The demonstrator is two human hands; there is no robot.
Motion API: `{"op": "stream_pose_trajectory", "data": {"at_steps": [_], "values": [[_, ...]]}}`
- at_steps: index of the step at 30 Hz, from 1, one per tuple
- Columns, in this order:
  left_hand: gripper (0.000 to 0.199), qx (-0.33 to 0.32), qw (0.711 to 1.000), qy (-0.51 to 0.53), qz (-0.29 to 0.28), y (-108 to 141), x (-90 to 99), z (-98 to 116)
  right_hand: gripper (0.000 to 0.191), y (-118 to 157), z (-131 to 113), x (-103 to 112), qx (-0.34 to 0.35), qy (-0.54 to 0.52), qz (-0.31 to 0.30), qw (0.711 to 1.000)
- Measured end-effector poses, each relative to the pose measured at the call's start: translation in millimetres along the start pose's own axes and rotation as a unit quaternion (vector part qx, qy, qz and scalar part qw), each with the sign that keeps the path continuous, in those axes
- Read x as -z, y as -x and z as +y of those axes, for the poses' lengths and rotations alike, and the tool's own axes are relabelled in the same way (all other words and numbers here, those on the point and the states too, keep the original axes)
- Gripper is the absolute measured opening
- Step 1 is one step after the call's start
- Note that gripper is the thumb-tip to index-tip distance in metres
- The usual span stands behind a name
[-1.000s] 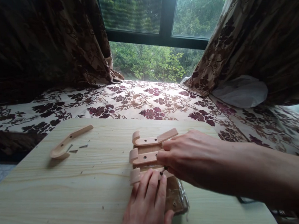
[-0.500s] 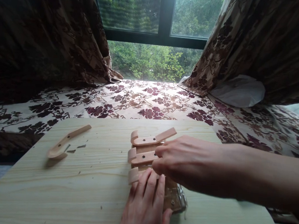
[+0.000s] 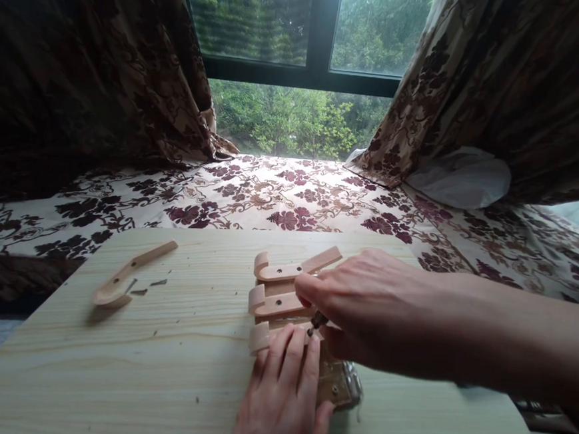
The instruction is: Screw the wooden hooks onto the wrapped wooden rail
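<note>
My left hand (image 3: 279, 383) lies with stretched fingers over the lowest wooden hook (image 3: 260, 339), pressing it against a brown board (image 3: 333, 379) wrapped in clear plastic. Closed around a screwdriver (image 3: 318, 319), my right hand (image 3: 363, 303) hides the handle; only a short dark metal shaft shows. Its tip meets the hole in the lowest hook, close beside my left fingertips. Above it on the board sit a middle wooden hook (image 3: 282, 304) and a top wooden hook (image 3: 285, 272), each with dark screw holes.
A loose wooden hook (image 3: 132, 265) lies at the table's left. Beside it are a few screws (image 3: 158, 282). Dark crumbs dot the pale wooden table (image 3: 156, 380). Behind stand a flower-patterned cloth surface (image 3: 271, 189), curtains (image 3: 148, 99) and a white plastic bag (image 3: 465, 181).
My right hand has shifted slightly and turned, so the screwdriver shaft and the hole in the lowest hook now show. My left hand stays in place.
</note>
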State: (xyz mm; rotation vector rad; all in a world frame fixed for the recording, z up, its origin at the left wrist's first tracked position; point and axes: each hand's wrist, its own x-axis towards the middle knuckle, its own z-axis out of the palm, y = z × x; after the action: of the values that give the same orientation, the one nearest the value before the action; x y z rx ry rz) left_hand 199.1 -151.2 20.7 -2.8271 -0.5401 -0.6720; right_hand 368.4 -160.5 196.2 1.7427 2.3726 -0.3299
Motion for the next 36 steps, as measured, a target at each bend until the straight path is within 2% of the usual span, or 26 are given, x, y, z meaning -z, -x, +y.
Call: {"op": "stream_pose_trajectory", "data": {"at_steps": [3, 7, 11, 17, 18, 21, 23, 27, 29, 33, 36], "values": [[0.052, 0.004, 1.0, -0.004, -0.002, -1, 0.6, 1, 0.012, 3, -2, 7, 0.044, 0.019, -0.032, 0.998], [0.052, 0.005, 1.0, -0.004, -0.017, -2, 0.1, 1, 0.013, 2, 0, 4, 0.102, 0.006, -0.019, 0.995], [0.053, 0.004, 1.0, 0.003, -0.012, -2, -0.4, 0, 0.014, -1, 3, -8, 0.067, 0.035, -0.013, 0.997], [0.054, 0.0, 1.0, 0.003, -0.008, -1, -1.1, -1, 0.019, -3, 7, -22, -0.002, 0.07, 0.058, 0.996], [0.054, -0.001, 1.0, 0.0, -0.006, -1, -1.2, -1, 0.018, -3, 7, -22, -0.001, 0.066, 0.062, 0.996], [0.054, 0.002, 1.0, -0.005, -0.006, -1, -0.9, 0, 0.008, 1, 8, -18, 0.066, 0.022, 0.08, 0.994], [0.054, 0.004, 1.0, -0.001, -0.015, -2, -0.5, 0, 0.017, 2, 6, -13, 0.101, 0.005, 0.065, 0.993], [0.054, 0.002, 1.0, 0.009, -0.027, -3, 0.3, -1, 0.014, 1, 1, -6, 0.087, 0.02, -0.014, 0.996], [0.054, 0.004, 1.0, 0.009, -0.025, -3, 0.2, -1, 0.009, -1, 2, -7, 0.078, 0.026, -0.009, 0.997], [0.054, 0.002, 1.0, 0.009, -0.012, -3, -0.3, -1, 0.02, -3, 5, -16, 0.027, 0.056, 0.023, 0.998], [0.054, 0.001, 1.0, 0.002, -0.01, -2, -0.5, 0, 0.02, -2, 5, -18, 0.008, 0.06, 0.034, 0.998]]}}
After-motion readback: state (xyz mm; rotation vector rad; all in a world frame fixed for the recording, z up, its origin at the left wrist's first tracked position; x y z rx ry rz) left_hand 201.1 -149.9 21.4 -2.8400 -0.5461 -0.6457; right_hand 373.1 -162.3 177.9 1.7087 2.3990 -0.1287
